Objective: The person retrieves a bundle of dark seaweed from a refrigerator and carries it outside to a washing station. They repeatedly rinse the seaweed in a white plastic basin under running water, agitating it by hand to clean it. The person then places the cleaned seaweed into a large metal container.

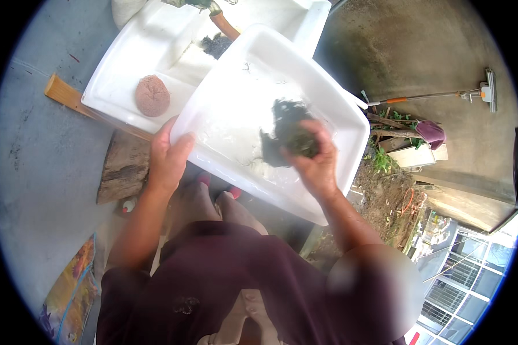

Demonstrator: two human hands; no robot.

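Note:
A white plastic tub (224, 108) is held tilted over the edge of a white sink (112, 82). My left hand (170, 151) grips its left rim, thumb on the inside wall. Inside the tub, my right hand (313, 155) has its fingers curled around a dark green clump (301, 140), blurred; I cannot tell whether it is a scrubbing pad or plant matter. A dark shadow falls on the tub floor around it. Small dark strands (247, 67) cling to the tub's inner surface. On the sink ledge, left of the tub, lies a round pinkish-brown sponge (153, 95).
An orange-brown hose (224, 25) hangs from the tap, near a dark mesh-like clump (216, 45) in the sink. A wooden board (69, 95) juts out left; a wood slab (123, 168) stands below. A squeegee (490, 90) and planks (414, 154) are at right.

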